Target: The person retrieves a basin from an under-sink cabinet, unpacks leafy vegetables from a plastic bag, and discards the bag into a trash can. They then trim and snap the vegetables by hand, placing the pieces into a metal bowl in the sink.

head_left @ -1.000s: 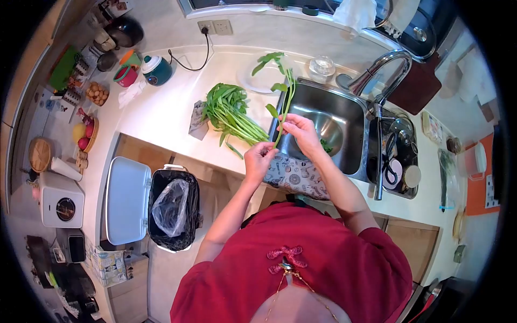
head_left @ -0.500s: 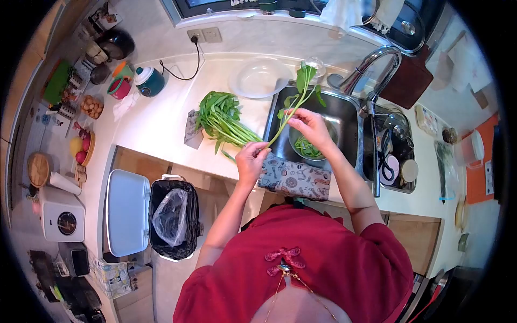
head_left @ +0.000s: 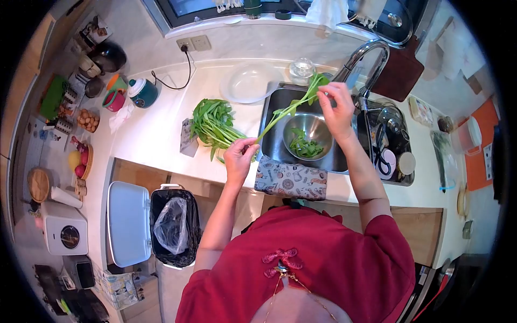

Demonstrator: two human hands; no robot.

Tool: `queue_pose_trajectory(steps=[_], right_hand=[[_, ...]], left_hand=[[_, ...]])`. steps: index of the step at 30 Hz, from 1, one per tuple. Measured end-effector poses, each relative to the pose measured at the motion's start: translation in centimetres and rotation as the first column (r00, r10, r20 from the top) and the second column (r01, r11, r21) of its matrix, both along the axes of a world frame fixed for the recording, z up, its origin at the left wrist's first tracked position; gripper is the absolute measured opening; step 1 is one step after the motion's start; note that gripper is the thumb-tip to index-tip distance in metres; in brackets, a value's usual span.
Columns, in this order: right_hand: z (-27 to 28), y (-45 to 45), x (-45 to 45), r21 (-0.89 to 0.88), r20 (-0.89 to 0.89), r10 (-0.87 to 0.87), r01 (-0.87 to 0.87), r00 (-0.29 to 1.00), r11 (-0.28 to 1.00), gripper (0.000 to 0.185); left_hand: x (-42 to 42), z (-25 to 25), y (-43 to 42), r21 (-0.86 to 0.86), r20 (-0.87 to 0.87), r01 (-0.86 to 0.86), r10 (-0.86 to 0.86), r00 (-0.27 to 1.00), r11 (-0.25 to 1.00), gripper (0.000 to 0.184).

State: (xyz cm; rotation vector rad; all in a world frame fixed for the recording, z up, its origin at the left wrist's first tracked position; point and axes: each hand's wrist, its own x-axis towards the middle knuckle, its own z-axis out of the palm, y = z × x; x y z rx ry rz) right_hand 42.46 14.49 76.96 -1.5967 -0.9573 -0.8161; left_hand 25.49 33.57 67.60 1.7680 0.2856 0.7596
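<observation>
A long leafy green stem slants over the sink, its leafy tip up and to the right. My left hand pinches its lower end beside the counter edge. At the leafy top, my right hand has thumb and fingers closed on the greens. A bunch of leafy greens lies on the counter just left of my left hand. Beneath the stem, a metal bowl sits in the sink with torn green leaves inside.
A patterned cloth drapes over the counter's front edge. Behind the sink stand a clear plate and a faucet. A lined trash bin is open below, to the left. A second basin with dishes lies to the right.
My right hand has moved up and right along the stem to its leafy top, uncovering the bowl. The stem now leans further right. The view has shifted slightly.
</observation>
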Motion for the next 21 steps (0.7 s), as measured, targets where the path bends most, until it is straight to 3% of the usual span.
queue_pose_trajectory(steps=[2,3,4,6,10,11,13,14,16,18,20,21], right_hand=[[1.6,-0.5,0.3,-0.083,0.180,0.000,0.015,0.984,0.996,0.017],[2.1,-0.7,0.4,-0.189,0.167,0.068,-0.035,0.984,0.981,0.015],[2.2,-0.6,0.6,-0.188,0.167,0.063,-0.031,0.984,0.982,0.015],[2.0,-0.2,1.2,-0.410,0.241,0.213,-0.100,0.947,0.906,0.011],[0.7,-0.4,1.8,-0.546,-0.082,0.195,-0.208,0.977,0.812,0.012],[0.6,-0.4,1.8,-0.544,-0.081,0.196,-0.208,0.977,0.813,0.012],[0.5,-0.4,2.0,-0.436,-0.344,0.271,-0.409,0.899,0.802,0.014],[0.5,-0.4,2.1,-0.435,-0.344,0.270,-0.408,0.899,0.803,0.014],[0.5,-0.6,2.5,-0.384,-0.646,0.253,-0.593,0.720,0.707,0.017],[-0.3,-0.5,3.2,-0.376,-0.685,0.241,-0.617,0.687,0.691,0.017],[-0.6,-0.6,3.6,-0.368,-0.720,0.229,-0.640,0.655,0.674,0.018],[-0.3,-0.6,3.4,-0.398,-0.724,0.203,-0.640,0.659,0.658,0.018]], left_hand=[[0.2,0.6,0.3,-0.017,0.013,0.019,-0.019,1.000,1.000,0.014],[0.4,0.5,0.6,-0.021,0.009,0.027,-0.027,1.000,0.999,0.014],[0.6,0.5,0.8,-0.025,0.005,0.035,-0.035,0.999,0.999,0.014],[0.9,0.8,1.0,-0.038,0.009,0.042,-0.042,0.999,0.998,0.015],[1.8,2.0,1.9,0.021,0.013,0.012,-0.013,1.000,1.000,0.015],[2.1,2.4,2.2,0.047,-0.012,0.006,-0.006,1.000,0.999,0.015],[2.4,3.1,2.8,0.139,-0.064,-0.003,0.012,0.998,0.990,0.014],[2.4,3.6,3.0,0.140,-0.064,-0.001,0.010,0.998,0.990,0.014],[2.7,4.4,3.4,0.483,-0.081,-0.030,0.078,0.994,0.875,0.014],[3.2,4.6,3.6,0.522,-0.048,-0.043,0.079,0.996,0.852,0.015],[3.5,5.2,3.3,0.707,-0.019,-0.122,0.190,0.982,0.697,0.014],[3.8,5.2,3.3,0.707,-0.018,-0.122,0.190,0.982,0.696,0.014]])
